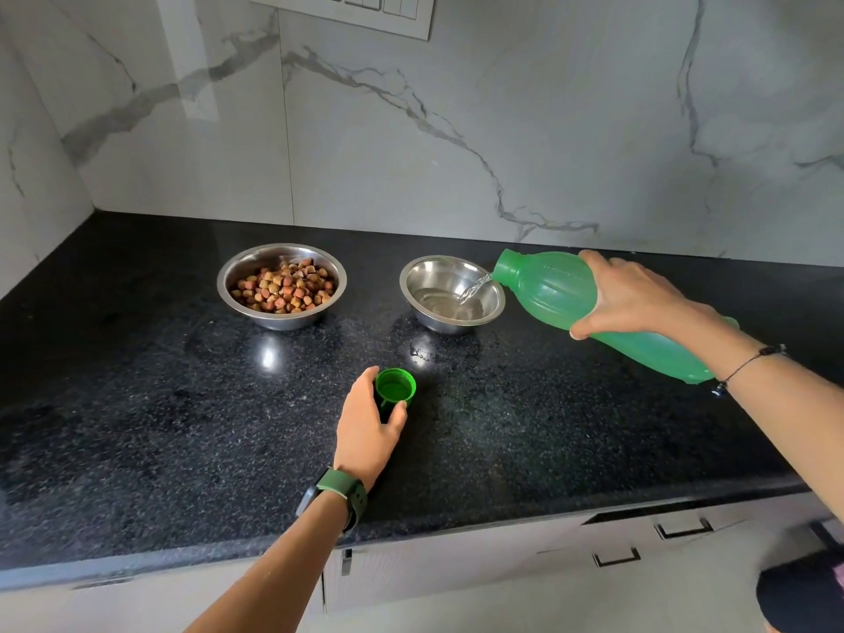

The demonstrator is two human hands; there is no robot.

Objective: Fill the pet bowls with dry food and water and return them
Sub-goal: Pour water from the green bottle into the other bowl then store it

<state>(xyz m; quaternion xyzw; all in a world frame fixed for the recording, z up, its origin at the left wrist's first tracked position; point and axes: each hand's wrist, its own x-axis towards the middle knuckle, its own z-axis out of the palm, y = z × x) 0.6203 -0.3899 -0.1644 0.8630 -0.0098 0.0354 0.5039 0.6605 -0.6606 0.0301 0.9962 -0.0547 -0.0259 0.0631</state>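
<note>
Two steel bowls stand on the black granite counter [137, 404]. The left bowl [237, 303] holds brown dry food pellets [283, 287]. The right bowl [422, 312] has a little water in its bottom. My right hand [639, 296] grips a green plastic bottle [548, 290] tipped on its side, mouth over the right bowl's rim, and a thin stream of water runs into the bowl. My left hand [365, 427] rests on the counter in front of the bowls, fingers curled around the green bottle cap [396, 386], which lies open side up.
A marble wall [502, 130] rises behind the counter, with a switch panel [347, 6] at the top. White drawers with handles [683, 527] sit below the counter's front edge. A small water spot [422, 355] lies on the counter in front of the right bowl.
</note>
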